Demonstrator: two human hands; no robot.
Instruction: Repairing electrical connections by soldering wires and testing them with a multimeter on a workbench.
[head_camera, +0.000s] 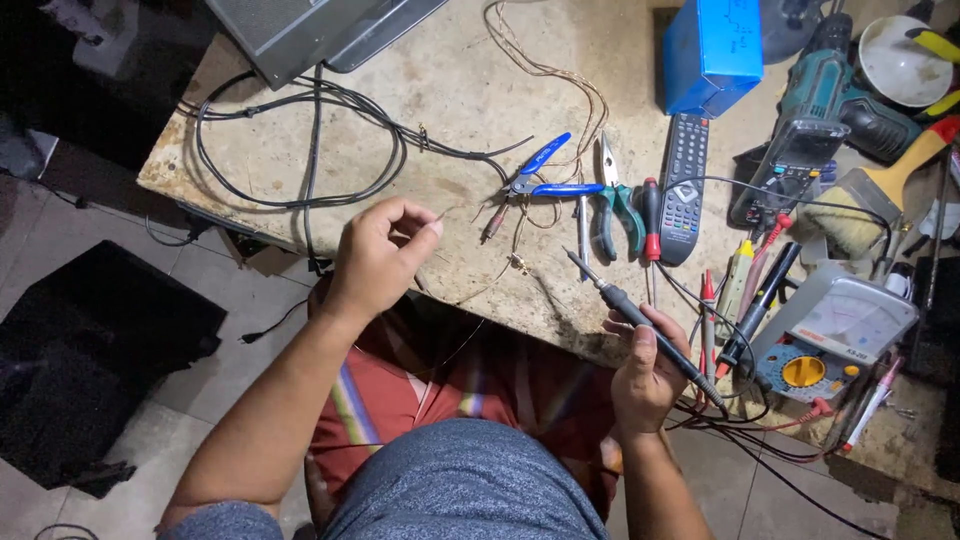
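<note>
My left hand (378, 256) is raised over the near edge of the worn workbench (450, 100), fingers pinched on a thin wire (447, 211) that runs toward a small connector (519, 264). My right hand (646, 372) grips a black soldering iron (630, 308) like a pen, its metal tip pointing up-left toward the connector but apart from it. Blue-handled cutters (545, 172) and green-handled pliers (612, 200) lie just beyond the tip.
A black cable loop (300, 150) lies at the left. A remote control (685, 185), screwdrivers (651, 215), a blue box (712, 45), a drill (840, 90), a paintbrush (875, 195), probes and an analog multimeter (835, 330) crowd the right side.
</note>
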